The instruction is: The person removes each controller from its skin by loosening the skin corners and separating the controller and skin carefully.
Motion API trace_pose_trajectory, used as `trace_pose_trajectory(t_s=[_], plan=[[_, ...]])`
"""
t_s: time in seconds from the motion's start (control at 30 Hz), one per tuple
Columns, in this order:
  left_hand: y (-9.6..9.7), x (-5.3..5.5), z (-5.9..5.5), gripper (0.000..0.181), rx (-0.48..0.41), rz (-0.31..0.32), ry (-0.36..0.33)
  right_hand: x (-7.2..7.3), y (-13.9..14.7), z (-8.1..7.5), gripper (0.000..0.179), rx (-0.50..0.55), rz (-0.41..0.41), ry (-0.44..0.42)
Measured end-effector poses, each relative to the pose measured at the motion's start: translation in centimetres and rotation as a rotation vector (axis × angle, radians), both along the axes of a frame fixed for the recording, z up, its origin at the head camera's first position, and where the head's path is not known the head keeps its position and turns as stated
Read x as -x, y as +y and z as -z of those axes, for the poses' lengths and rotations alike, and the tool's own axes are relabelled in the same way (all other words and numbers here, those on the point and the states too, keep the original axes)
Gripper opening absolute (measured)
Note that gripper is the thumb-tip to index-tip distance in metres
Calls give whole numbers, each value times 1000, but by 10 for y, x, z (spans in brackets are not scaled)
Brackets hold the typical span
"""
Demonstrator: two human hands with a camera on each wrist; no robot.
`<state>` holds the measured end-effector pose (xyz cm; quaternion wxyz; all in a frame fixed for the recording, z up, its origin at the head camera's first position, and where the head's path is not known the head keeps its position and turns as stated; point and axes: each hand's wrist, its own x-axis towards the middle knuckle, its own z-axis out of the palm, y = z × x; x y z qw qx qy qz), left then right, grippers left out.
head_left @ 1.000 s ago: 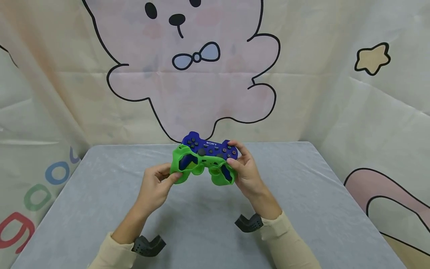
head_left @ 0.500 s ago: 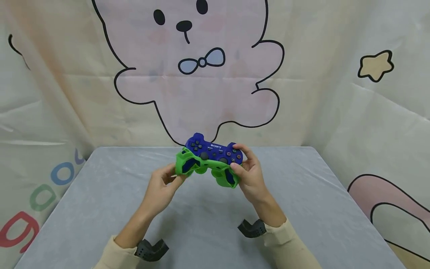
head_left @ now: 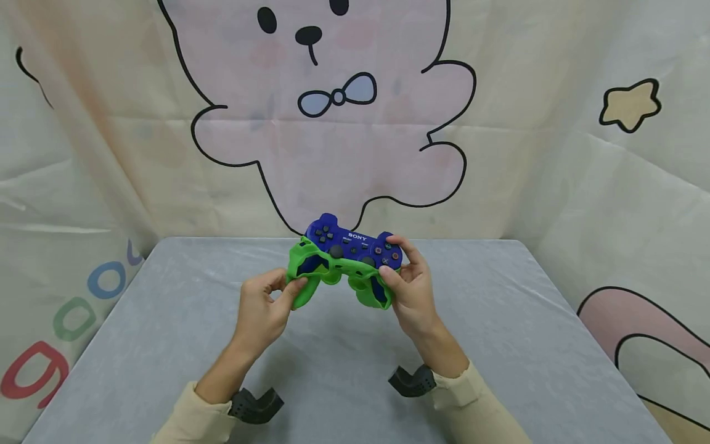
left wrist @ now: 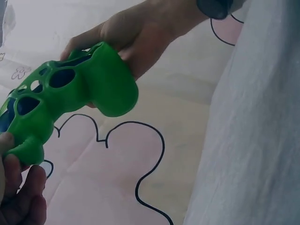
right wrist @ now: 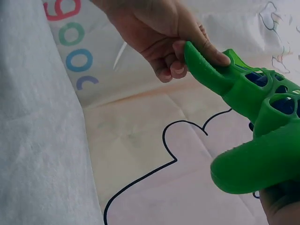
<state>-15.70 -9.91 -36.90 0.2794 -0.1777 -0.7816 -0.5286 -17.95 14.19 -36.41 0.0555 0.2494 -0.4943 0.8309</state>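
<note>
A blue Sony game controller (head_left: 355, 245) is held up above the table, partly inside a green rubbery cover (head_left: 339, 266). The cover lies over its lower part, while the buttons and top edge stay bare. My left hand (head_left: 265, 311) pinches the cover's left handle between thumb and fingers. On the other side, my right hand (head_left: 413, 290) grips the controller's right end, thumb at the cover's edge. The left wrist view shows the underside of the cover (left wrist: 70, 86), with blue showing through its holes. In the right wrist view, the left hand (right wrist: 159, 33) has its thumb on a cover handle.
A table (head_left: 344, 382) with a grey cloth lies beneath the hands. Behind it hangs a pale curtain (head_left: 510, 80) printed with a cartoon bear. Each wrist carries a black wrist mount (head_left: 256, 406).
My left thumb slipped under the cover's left handle half a second ago; now it presses on that handle again, and the handle hangs lower. The right hand keeps its grip.
</note>
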Motion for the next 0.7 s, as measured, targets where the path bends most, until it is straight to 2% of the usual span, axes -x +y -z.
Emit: trace_pose_trajectory(t_s=[0.13,0.23,0.3,0.37,0.4,0.47,0.57,0.6,0.7], plan=[[4,0,1,35,-34,-10,7,-6,-4,-4,42,-79,142,84],[7,0,4,43,-38,-68,11,-11,-10,-5,43,-152,259,159],[9,0,5,46,-30,-111,-8,-14,-13,-4,43,-194,322,203],[9,-1,4,44,-2,-134,-55,-14,-13,-3,44,-225,357,233],[8,-1,3,40,19,-135,-86,-14,-12,-3,45,-230,353,232],[5,-1,0,33,69,-118,-156,-11,-8,-3,46,-213,293,196],[-1,0,-3,14,117,-51,-195,-3,1,-2,44,-127,124,66],[-3,1,-4,15,114,-22,-185,0,5,-2,43,-96,68,17],[-9,1,-6,47,93,82,-119,8,12,0,39,-47,-77,-109]])
